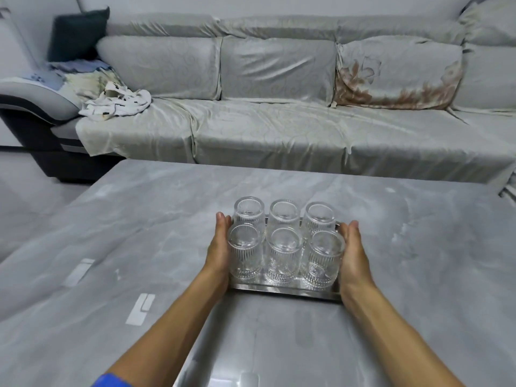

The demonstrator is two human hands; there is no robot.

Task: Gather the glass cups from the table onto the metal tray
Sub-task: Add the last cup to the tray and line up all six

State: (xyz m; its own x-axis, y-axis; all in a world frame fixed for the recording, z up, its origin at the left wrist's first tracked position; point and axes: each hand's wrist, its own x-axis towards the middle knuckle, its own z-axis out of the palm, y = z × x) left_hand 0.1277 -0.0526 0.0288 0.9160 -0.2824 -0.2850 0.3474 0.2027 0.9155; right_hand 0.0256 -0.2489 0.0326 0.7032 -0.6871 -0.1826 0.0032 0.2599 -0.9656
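Several ribbed glass cups point(283, 255) stand upside down in two rows on the metal tray point(284, 291), which is in the middle of the grey marble table point(139, 219). My left hand point(219, 245) lies flat against the tray's left side, next to the front left cup point(245, 251). On the opposite side, my right hand point(354, 252) presses against the tray's right edge beside the front right cup point(321, 259). Both hands seem to grip the tray's short edges; the fingertips under the rim are hidden.
A long grey sofa point(279, 121) runs behind the table, with crumpled cloth point(117, 103) and a dark cushion point(78, 33) at its left end. Pale tape marks point(141, 308) lie on the table to the left. Floor shows at far left.
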